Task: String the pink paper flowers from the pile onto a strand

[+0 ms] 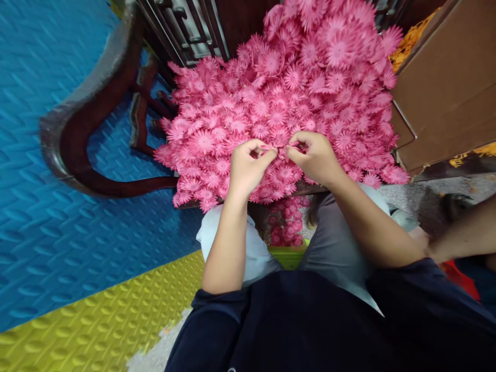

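On the left, a blue mat [77, 243] is spreading under raised, crisscrossing ridges, and a yellow mat [104, 310], studded with oval bumps, is joining its near edge. Over the blue, a dark, glossy wooden armrest [70, 139] is curving around and blocking the left side. Slatted panels [186, 26] are standing at the far left. Pink flowers [220, 119], thin-petalled and round, are heaping across a dark wooden surface [312, 188], rising highest at the far right.

Over the near middle of the heap, the left hand [251, 163] is pinching, thumb against forefinger, at a small pink piece [285, 148]; its shape is too small to make out. Nearer, between the knees, a green thing [287, 253] is showing below more flowers. The right hand [313, 155] is facing the left, its thumb and forefinger also closing on the piece. Farther right, a flat-sided cardboard box [449, 82] is hemming in the heap, with stringy orange netting [413, 44] showing behind it. Another person's arm [468, 227] is reaching in at the near right.
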A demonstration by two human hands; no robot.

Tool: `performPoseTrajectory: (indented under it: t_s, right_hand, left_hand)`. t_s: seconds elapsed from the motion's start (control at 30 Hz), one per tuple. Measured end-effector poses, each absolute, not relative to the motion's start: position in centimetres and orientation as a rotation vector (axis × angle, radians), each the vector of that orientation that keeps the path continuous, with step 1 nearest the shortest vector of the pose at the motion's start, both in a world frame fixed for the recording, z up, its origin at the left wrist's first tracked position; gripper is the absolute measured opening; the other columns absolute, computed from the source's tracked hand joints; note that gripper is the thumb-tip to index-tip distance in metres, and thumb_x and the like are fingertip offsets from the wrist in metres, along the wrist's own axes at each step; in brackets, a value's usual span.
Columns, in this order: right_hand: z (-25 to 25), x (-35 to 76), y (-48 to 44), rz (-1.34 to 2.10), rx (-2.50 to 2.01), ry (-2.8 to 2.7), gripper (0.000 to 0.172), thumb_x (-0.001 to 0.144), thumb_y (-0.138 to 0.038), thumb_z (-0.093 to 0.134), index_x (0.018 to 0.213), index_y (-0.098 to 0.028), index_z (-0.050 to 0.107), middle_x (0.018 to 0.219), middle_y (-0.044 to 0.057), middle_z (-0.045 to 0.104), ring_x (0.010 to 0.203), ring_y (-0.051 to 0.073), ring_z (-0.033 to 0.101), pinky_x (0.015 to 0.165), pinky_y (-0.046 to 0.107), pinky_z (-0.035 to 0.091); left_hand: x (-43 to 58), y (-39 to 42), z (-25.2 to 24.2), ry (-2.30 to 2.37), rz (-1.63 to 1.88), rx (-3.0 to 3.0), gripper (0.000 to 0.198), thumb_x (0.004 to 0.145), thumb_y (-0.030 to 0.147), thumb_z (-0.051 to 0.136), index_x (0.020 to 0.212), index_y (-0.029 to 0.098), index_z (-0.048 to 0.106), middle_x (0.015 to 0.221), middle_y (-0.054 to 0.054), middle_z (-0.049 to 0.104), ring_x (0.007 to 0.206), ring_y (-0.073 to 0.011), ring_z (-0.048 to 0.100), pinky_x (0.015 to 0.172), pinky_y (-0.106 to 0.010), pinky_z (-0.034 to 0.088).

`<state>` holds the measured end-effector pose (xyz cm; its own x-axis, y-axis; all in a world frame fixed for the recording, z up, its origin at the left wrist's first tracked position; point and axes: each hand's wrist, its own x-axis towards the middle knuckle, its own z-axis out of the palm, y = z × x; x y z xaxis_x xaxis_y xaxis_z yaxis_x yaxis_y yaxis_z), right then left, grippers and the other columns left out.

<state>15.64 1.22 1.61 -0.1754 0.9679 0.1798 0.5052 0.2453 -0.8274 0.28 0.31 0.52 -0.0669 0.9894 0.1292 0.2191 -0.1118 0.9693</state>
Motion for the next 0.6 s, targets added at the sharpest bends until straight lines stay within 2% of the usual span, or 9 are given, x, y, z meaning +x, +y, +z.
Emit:
performPoseTrajectory:
  t_s: [0.3, 0.6]
  right_hand:
    - [1.72, 16.02, 1.28, 0.690, -1.457, -1.911, 0.012, 0.071, -0.023, 0.055, 0.061, -0.018, 0.051, 0.057, -0.001, 0.048, 0.056, 0.010, 0.039, 0.062, 0.028, 0.028]
    - [1.94, 16.15, 1.14, 0.692, -1.468, -1.948, 0.014, 0.071, -0.022, 0.056, 0.059, -0.018, 0.049, 0.056, -0.001, 0.048, 0.057, 0.011, 0.039, 0.064, 0.029, 0.029]
  left_hand:
    - [0.29, 0.51, 0.73, 1.444, 1.273, 1.394, 0.016, 0.060, 0.011, 0.066, 0.051, 0.016, 0.054, 0.048, 0.007, 0.048, 0.048, -0.0061, 0.040, 0.050, -0.022, 0.031]
    - [0.16, 0.19, 0.96, 1.501, 1.264, 1.438, 0.016, 0.059, 0.012, 0.065, 0.050, 0.017, 0.053, 0.048, 0.006, 0.048, 0.049, -0.0068, 0.042, 0.051, -0.023, 0.034]
